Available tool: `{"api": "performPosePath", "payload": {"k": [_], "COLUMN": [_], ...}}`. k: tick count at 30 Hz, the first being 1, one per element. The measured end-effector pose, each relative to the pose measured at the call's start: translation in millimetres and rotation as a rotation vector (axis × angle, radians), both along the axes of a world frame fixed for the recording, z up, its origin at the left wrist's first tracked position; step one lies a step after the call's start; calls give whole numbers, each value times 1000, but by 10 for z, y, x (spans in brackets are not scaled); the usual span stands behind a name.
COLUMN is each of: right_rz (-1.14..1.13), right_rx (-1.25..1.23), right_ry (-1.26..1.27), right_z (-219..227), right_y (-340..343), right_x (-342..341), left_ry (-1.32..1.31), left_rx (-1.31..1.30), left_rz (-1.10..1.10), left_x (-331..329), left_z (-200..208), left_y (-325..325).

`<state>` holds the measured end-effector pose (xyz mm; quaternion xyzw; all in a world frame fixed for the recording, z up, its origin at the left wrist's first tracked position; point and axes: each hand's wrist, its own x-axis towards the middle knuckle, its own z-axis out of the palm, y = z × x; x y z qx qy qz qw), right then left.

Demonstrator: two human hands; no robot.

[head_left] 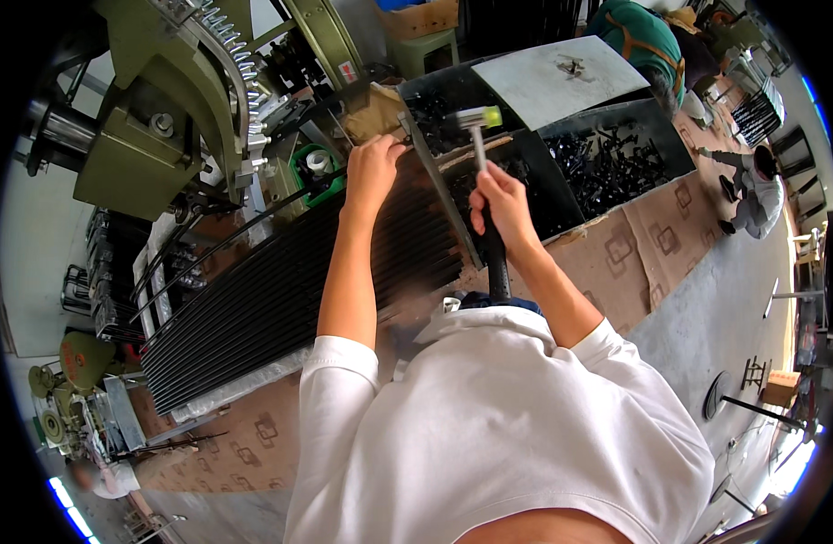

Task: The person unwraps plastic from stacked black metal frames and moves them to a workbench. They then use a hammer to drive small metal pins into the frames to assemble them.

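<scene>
My right hand (503,204) is closed around a hammer (496,258) with a black grip, a metal shaft and a head with a yellow-green face. The head is raised over the bins. My left hand (373,172) is closed on a long black tube (294,197) that slants back to the lower left. A short dark end shows past its fingers. Below that hand lies a wide stack of black tubes (280,304), side by side against a metal bar (439,186).
A green press machine (163,136) stands on the left. Dark bins hold small black parts (607,163), partly under a pale board (561,80). A green basket (312,177) sits behind the tubes. One person in green (643,45) bends at the back; another crouches (756,195) at right.
</scene>
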<state>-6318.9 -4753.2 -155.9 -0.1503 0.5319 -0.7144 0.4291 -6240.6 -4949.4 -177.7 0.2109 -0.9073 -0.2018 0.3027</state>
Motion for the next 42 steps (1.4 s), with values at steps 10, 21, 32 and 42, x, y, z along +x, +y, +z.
{"api": "performPosePath", "payload": {"k": [10,21,32,42], "right_rz": [-22,-43,184,62], "right_rx": [-4,21,3,-8], "right_ry": [-46,88,-53,-107], "right_z": [46,22,86,67], "right_y": [138,9,-105,-56], "right_x": [-132,-91,22,-96], "left_ry": [22,-58,-92,-59], "left_rx": [-37,-35,-26,46], "left_rz": [2,31,66,63], "left_x": [125,165,159,142], "left_z": [13,-17,-20,-38], "left_y": [-21,-107,-111,-85]}}
